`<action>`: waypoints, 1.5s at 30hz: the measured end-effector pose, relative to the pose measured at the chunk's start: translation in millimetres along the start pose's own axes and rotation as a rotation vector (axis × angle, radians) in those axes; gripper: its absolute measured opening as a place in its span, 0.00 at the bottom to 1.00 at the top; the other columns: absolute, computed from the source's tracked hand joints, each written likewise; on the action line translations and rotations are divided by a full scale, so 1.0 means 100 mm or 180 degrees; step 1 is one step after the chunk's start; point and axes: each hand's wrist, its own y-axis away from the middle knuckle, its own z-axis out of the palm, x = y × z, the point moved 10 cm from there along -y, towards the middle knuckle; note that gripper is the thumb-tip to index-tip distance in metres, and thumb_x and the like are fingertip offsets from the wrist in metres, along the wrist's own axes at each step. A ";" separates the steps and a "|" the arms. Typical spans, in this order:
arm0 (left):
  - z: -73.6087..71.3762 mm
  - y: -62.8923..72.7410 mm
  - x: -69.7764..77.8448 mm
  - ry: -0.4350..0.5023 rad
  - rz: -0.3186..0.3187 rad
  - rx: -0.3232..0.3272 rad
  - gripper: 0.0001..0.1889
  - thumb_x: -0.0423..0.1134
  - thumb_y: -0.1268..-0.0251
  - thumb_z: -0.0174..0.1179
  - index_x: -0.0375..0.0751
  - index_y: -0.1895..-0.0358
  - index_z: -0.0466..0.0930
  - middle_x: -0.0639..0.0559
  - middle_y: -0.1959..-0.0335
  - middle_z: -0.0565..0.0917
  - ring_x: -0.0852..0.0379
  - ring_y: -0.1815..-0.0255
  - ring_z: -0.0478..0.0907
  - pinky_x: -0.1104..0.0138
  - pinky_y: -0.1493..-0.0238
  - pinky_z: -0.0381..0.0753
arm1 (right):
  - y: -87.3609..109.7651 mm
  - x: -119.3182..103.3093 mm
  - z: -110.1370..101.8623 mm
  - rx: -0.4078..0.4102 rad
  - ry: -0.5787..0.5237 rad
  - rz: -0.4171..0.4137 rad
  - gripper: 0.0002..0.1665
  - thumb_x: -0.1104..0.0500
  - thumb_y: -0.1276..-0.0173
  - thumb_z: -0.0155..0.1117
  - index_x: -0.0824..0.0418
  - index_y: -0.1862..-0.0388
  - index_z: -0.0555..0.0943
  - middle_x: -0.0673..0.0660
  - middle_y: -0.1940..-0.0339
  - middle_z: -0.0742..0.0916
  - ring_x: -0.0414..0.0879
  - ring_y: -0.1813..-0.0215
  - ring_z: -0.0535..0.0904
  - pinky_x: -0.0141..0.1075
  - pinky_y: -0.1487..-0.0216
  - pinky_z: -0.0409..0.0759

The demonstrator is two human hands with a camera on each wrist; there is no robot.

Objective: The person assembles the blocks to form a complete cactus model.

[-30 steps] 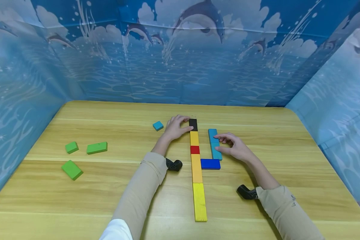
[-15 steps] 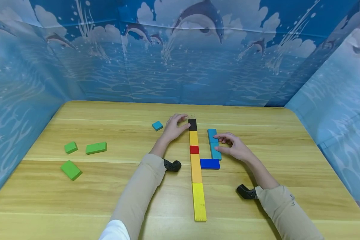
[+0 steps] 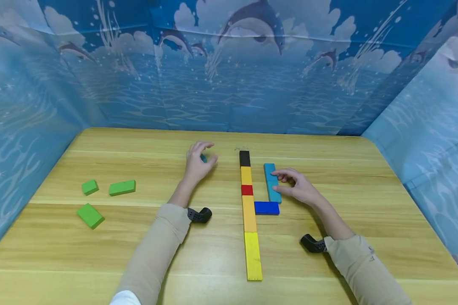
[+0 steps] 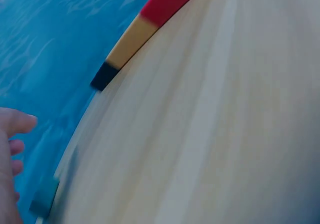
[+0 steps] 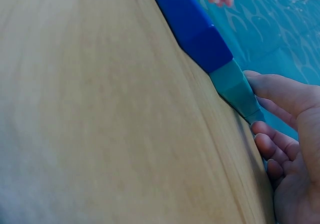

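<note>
My left hand [image 3: 198,163] reaches over a small light blue block [image 3: 203,158], which it partly hides. Thumb and fingers stand apart around the block, and the left wrist view shows a gap between hand [image 4: 10,159] and block [image 4: 45,198]. To the right, my right hand [image 3: 299,186] rests its thumb and fingertips against two light blue blocks [image 3: 273,190] laid end to end. These meet a dark blue block [image 3: 266,208], which joins a straight row: black block [image 3: 244,158], orange block [image 3: 246,174], red block [image 3: 247,189], longer orange block [image 3: 249,214] and yellow block [image 3: 253,256].
Three loose green blocks lie at the left: a small one [image 3: 90,187], a long one [image 3: 122,187] and a slanted one [image 3: 90,216]. All stand on a wooden table [image 3: 309,279]. A blue dolphin-print curtain [image 3: 229,97] encloses its back and sides.
My left hand has left the black block and moved left to the small light blue block. My right hand stays at the two light blue blocks.
</note>
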 end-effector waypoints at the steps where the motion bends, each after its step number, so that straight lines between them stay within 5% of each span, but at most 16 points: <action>1: -0.04 0.02 -0.04 -0.0041 -0.0038 -0.0015 0.19 0.33 0.49 0.65 0.35 0.50 0.77 0.43 0.55 0.77 0.47 0.51 0.69 0.52 0.48 0.58 | 0.00 0.00 0.00 -0.0003 0.0001 0.0003 0.25 0.65 0.39 0.62 0.70 0.43 0.72 0.66 0.57 0.74 0.56 0.58 0.65 0.35 0.61 0.65; 12: -0.35 0.21 -0.35 -0.0556 -0.0452 -0.0336 0.25 0.40 0.52 0.68 0.39 0.48 0.76 0.45 0.55 0.77 0.45 0.49 0.68 0.49 0.45 0.55 | 0.01 0.01 0.00 -0.0004 0.0012 0.0013 0.25 0.64 0.39 0.63 0.70 0.43 0.72 0.66 0.57 0.74 0.56 0.58 0.65 0.35 0.61 0.64; 29: -0.34 0.21 -0.37 -0.0829 -0.0569 -0.0442 0.19 0.43 0.47 0.66 0.40 0.52 0.79 0.46 0.57 0.80 0.46 0.54 0.68 0.53 0.51 0.57 | 0.00 0.00 0.00 -0.0006 0.0006 -0.0004 0.25 0.64 0.39 0.62 0.70 0.43 0.72 0.67 0.58 0.74 0.56 0.58 0.65 0.35 0.61 0.64; 37: -0.20 0.10 -0.34 -0.0651 -0.0624 -0.0309 0.18 0.42 0.45 0.65 0.41 0.51 0.79 0.46 0.55 0.79 0.46 0.51 0.69 0.50 0.45 0.57 | 0.00 0.01 0.00 -0.0017 0.0015 0.0001 0.25 0.64 0.39 0.62 0.70 0.43 0.72 0.67 0.58 0.74 0.56 0.58 0.65 0.35 0.61 0.64; 45: 0.14 -0.09 -0.25 -0.0520 -0.0602 -0.0393 0.18 0.42 0.43 0.63 0.42 0.49 0.78 0.48 0.55 0.78 0.47 0.47 0.68 0.51 0.44 0.57 | -0.01 0.01 0.00 -0.0016 0.0029 -0.0005 0.25 0.64 0.39 0.62 0.69 0.43 0.72 0.66 0.57 0.74 0.56 0.57 0.65 0.34 0.61 0.65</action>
